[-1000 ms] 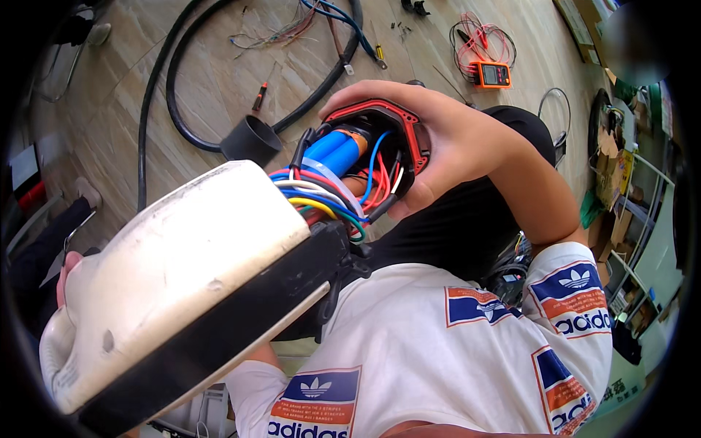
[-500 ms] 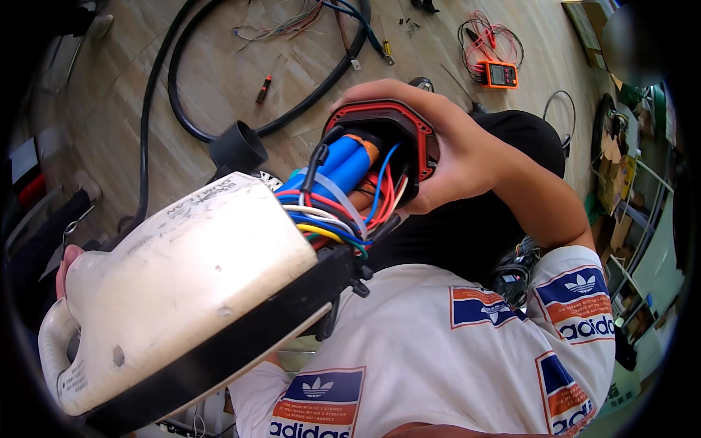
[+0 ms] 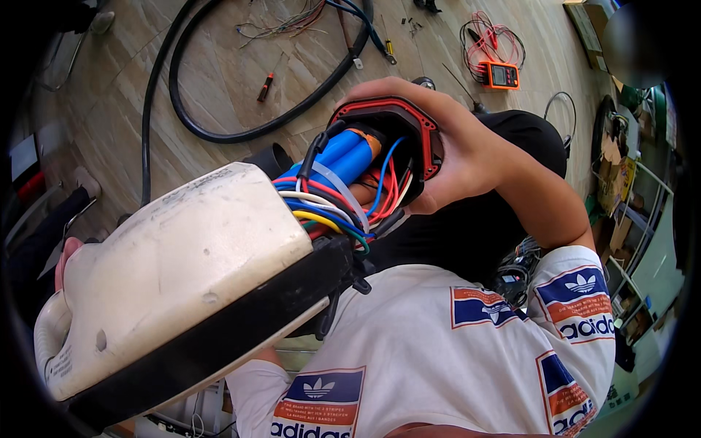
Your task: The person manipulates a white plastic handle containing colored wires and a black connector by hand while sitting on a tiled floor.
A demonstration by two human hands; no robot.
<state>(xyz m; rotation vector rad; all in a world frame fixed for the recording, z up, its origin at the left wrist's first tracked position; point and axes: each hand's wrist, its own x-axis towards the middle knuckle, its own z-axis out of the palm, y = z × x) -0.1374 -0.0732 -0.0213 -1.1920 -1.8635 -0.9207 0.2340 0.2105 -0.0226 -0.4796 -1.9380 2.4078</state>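
Observation:
A scuffed white-and-black charging gun housing slants across the left side, with a looped handle at its lower end. Fingertips of my left hand curl over its far left edge; the housing hides the rest of that hand. My right hand is wrapped around a black octagonal connector head with a red seal along its rim. Thick blue cables and a bundle of thin coloured wires bridge the gap between the two parts. A pale cable tie runs across the wires.
On the tiled floor, a thick black cable lies in a loop, partly behind the housing. A black collar shows beyond the housing. Farther off are a red-and-black screwdriver-like tool, an orange meter with leads, and loose wires. Cluttered shelves stand at right.
The housing has shifted slightly down and left, covering more of the black collar. The connector head has moved a little to the right in my right hand. Both holds continue.

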